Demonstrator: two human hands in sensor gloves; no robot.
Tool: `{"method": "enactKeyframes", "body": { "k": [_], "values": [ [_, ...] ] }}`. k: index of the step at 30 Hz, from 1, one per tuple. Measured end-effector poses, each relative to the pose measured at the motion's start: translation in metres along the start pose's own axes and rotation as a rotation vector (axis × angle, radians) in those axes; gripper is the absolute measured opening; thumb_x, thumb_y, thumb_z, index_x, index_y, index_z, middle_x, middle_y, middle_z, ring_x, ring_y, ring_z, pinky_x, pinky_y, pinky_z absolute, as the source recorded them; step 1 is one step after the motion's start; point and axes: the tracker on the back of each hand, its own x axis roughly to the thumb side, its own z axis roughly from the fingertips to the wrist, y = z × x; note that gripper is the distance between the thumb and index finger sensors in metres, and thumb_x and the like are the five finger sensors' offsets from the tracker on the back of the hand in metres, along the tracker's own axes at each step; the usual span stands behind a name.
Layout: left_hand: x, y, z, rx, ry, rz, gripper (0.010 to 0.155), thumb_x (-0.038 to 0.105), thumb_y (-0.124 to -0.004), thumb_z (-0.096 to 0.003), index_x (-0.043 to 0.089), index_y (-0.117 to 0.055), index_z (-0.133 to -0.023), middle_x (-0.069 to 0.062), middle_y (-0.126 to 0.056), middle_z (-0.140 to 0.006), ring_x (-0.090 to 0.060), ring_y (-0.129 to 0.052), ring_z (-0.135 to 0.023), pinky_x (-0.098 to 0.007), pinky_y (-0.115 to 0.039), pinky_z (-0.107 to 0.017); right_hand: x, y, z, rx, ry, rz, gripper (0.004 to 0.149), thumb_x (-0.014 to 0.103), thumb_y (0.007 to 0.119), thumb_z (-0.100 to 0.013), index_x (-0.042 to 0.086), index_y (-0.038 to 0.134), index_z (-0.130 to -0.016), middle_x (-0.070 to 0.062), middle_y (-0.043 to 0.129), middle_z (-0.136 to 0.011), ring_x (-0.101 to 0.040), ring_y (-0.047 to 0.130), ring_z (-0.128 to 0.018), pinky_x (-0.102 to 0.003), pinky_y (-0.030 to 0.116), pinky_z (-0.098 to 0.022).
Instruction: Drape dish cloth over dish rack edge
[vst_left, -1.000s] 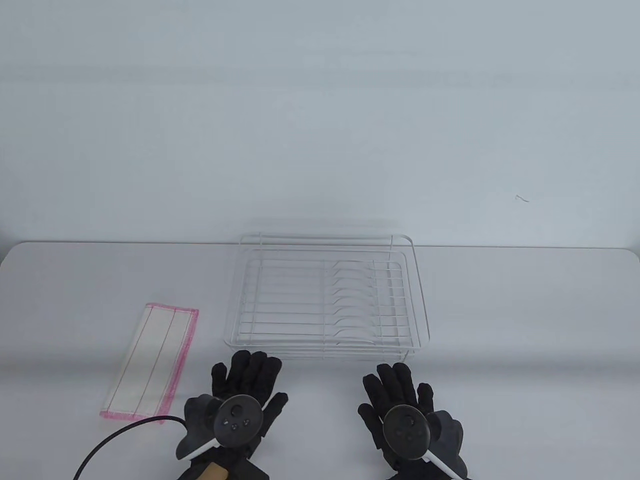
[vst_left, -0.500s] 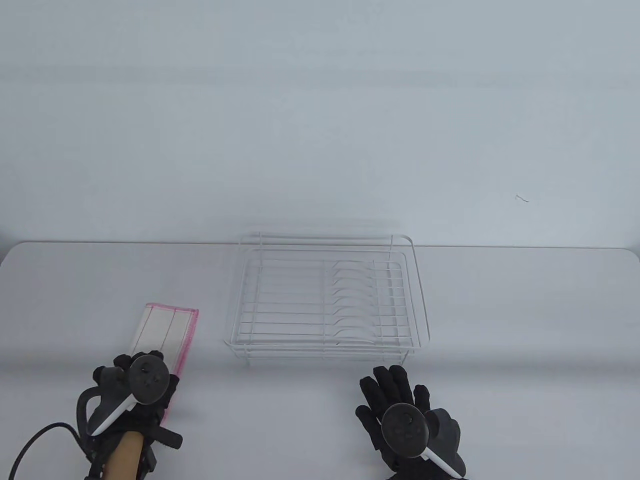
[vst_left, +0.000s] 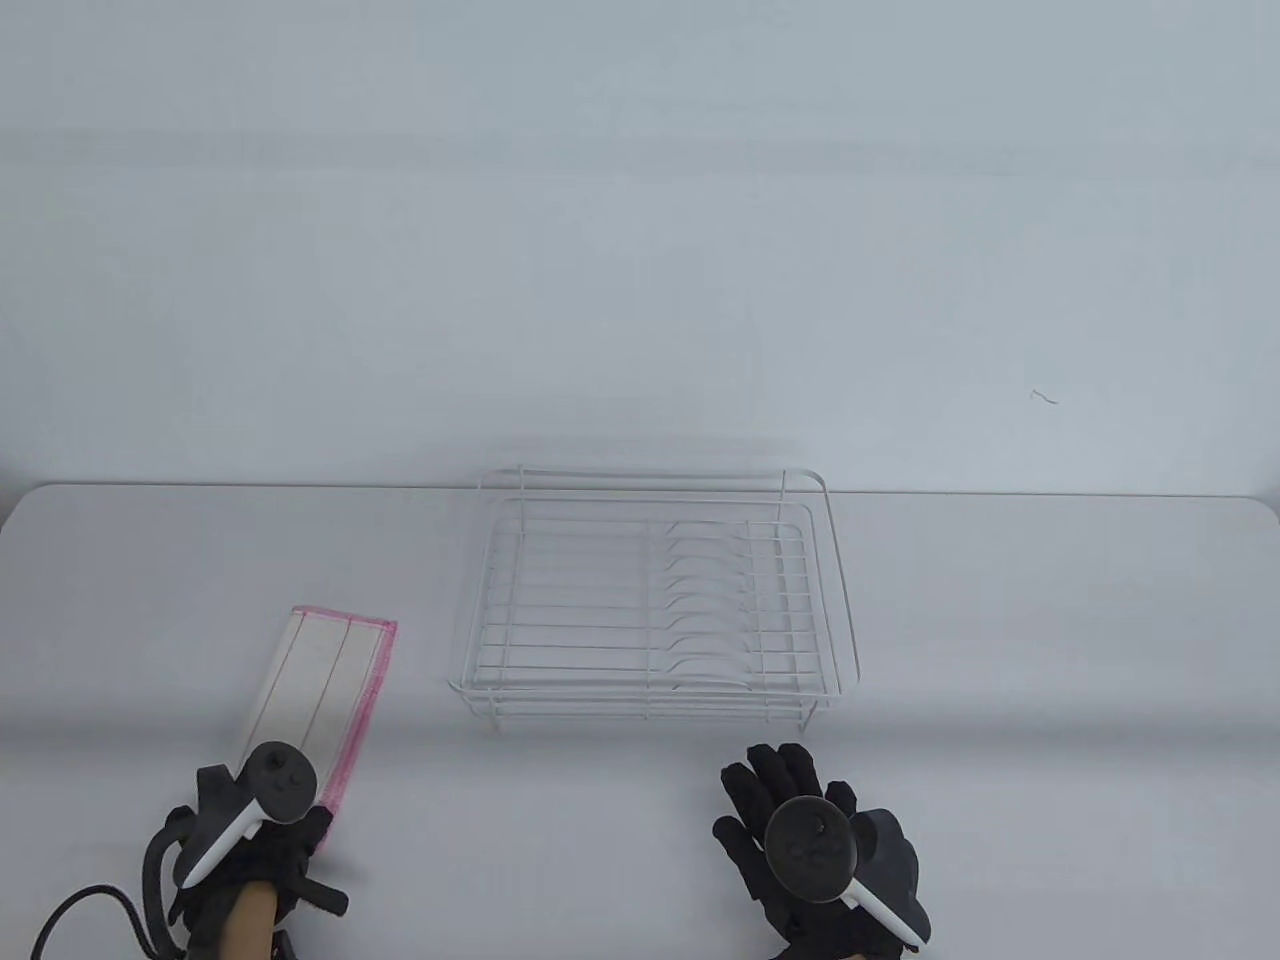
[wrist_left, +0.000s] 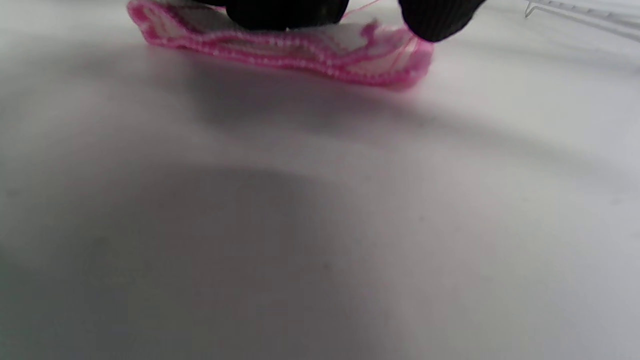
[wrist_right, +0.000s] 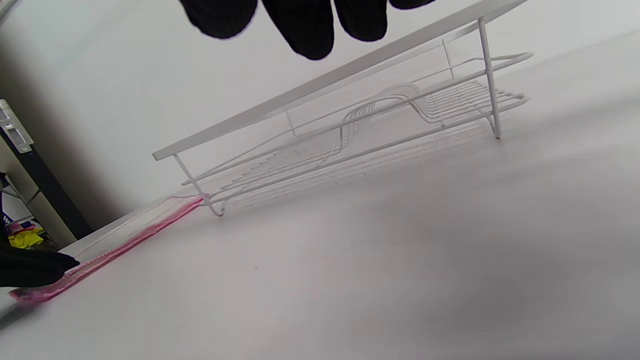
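The dish cloth (vst_left: 320, 680), white with pink edging, lies folded flat on the table at the left. My left hand (vst_left: 260, 830) is curled over its near end. In the left wrist view the fingertips (wrist_left: 285, 12) rest on the cloth's rumpled near edge (wrist_left: 280, 52), with the thumb beside its corner; no pinch is plainly shown. The white wire dish rack (vst_left: 655, 600) stands empty in the middle. My right hand (vst_left: 800, 810) lies flat and open in front of the rack, holding nothing. The right wrist view shows the rack (wrist_right: 350, 130) and the cloth (wrist_right: 115, 245).
A black cable (vst_left: 90, 900) runs from my left wrist off the bottom left. The table's far edge (vst_left: 200, 487) meets a plain wall just behind the rack. Bare table lies to the right of the rack.
My left hand moved left from in front of the rack onto the cloth's near end and drew slightly toward me. My right hand slid back a little. The cloth and rack have not moved.
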Motion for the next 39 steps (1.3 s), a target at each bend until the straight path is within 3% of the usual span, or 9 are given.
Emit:
{"method": "enactKeyframes", "body": {
  "k": [4,11,17,32,39],
  "values": [
    [0.009,0.0,-0.003,0.077,0.023,-0.147,0.063,0.042,-0.067,-0.0575,0.002,-0.058,-0.105,-0.028,-0.06,-0.108,-0.054,-0.051,-0.103,-0.069,-0.034,-0.069,-0.002,0.002,-0.001,0.02,0.011,-0.004,0.056,0.042,0.054,-0.065,0.014,0.046,-0.114,-0.017,0.033,-0.122,-0.041,0.025,-0.114,-0.071,0.023,-0.072],
    [0.015,-0.001,-0.004,0.197,0.031,-0.257,0.048,0.034,-0.068,-0.0565,0.006,-0.073,-0.095,-0.023,-0.077,-0.098,-0.05,-0.07,-0.095,-0.064,-0.05,-0.069,-0.002,0.002,0.0,0.036,0.021,-0.013,0.056,0.042,0.054,-0.065,0.014,0.046,-0.114,-0.017,0.033,-0.122,-0.042,0.025,-0.114,-0.071,0.023,-0.072],
    [0.002,0.004,-0.004,0.153,0.052,-0.015,0.047,0.03,-0.061,-0.0598,0.004,-0.071,-0.098,-0.025,-0.071,-0.102,-0.052,-0.062,-0.098,-0.065,-0.044,-0.069,-0.002,0.002,0.0,0.048,0.024,-0.02,0.056,0.041,0.054,-0.066,0.013,0.046,-0.114,-0.017,0.033,-0.122,-0.042,0.025,-0.114,-0.071,0.024,-0.072],
    [-0.014,0.006,-0.005,0.15,0.07,0.243,0.048,0.029,-0.058,-0.0612,0.002,-0.069,-0.099,-0.026,-0.066,-0.104,-0.052,-0.052,-0.101,-0.066,-0.042,-0.069,-0.003,0.003,0.0,0.076,0.03,-0.032,0.056,0.041,0.053,-0.066,0.013,0.046,-0.114,-0.017,0.033,-0.122,-0.042,0.026,-0.114,-0.071,0.025,-0.072],
    [-0.007,0.007,-0.007,0.344,0.037,0.004,0.045,0.029,-0.069,-0.0556,0.005,-0.085,-0.09,-0.025,-0.087,-0.092,-0.052,-0.079,-0.089,-0.065,-0.062,-0.063,-0.003,0.003,0.0,0.08,0.03,-0.036,0.056,0.041,0.053,-0.066,0.013,0.046,-0.114,-0.018,0.033,-0.122,-0.042,0.026,-0.114,-0.071,0.025,-0.072]
  ]
}}
